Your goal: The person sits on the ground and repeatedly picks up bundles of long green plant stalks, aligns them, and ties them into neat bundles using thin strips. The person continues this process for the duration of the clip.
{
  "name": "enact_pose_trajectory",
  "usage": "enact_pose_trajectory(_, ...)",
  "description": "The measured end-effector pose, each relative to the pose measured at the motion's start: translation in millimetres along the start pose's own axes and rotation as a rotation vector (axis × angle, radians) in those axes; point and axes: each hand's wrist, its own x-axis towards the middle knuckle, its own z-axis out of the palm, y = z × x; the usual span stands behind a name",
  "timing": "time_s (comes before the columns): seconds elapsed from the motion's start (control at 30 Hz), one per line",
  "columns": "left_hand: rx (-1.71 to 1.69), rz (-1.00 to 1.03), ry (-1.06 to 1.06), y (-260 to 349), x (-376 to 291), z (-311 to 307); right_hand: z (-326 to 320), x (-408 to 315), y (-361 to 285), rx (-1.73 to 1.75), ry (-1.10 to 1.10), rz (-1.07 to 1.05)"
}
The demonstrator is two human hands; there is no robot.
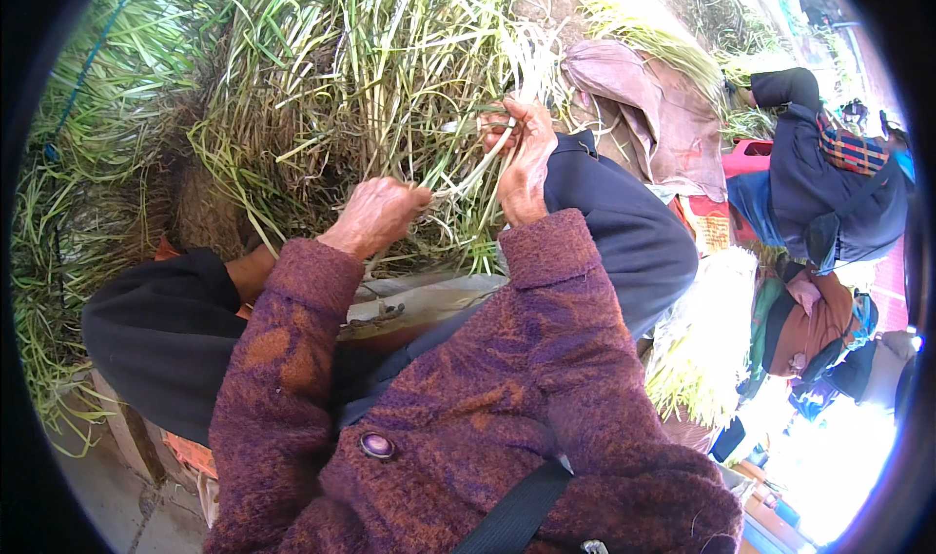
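Observation:
My right hand [528, 148] is curled around a few pale, slender plant stalks [491, 160], which look like garlic shoots or chives. Their whitish ends stick out past its fingers. Lower and to the left, my left hand [380, 216] is closed, its fingertips pinching thin leaf strands [446, 201] near the same stalks. Beyond both hands lies a large heap of long-leaved green plants [351, 78], with yellowed and dry brown leaves mixed in. What my left palm holds is hidden.
A pinkish cloth sack [658, 115] lies right of the heap. Further off are pale bundled stalks [636, 24] and another bundle [695, 356]. Several people sit or bend on the right, one in dark clothes [826, 181]. My bent knees [614, 225] flank a whitish sheet [431, 294].

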Motion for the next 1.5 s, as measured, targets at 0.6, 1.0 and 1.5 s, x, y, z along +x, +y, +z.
enact_pose_trajectory(0.6,-0.647,-0.010,0.172,25,13,-15,1,3,-4,0.291,-0.075,0.222)
enact_pose_trajectory(1.0,-0.150,0.023,0.172,10,-8,12,-40,24,-16,0.430,0.183,0.166)
enact_pose_trajectory(1.5,0.309,-0.277,-0.471,-61,-87,88,-31,16,-58,0.434,0.149,-0.038)
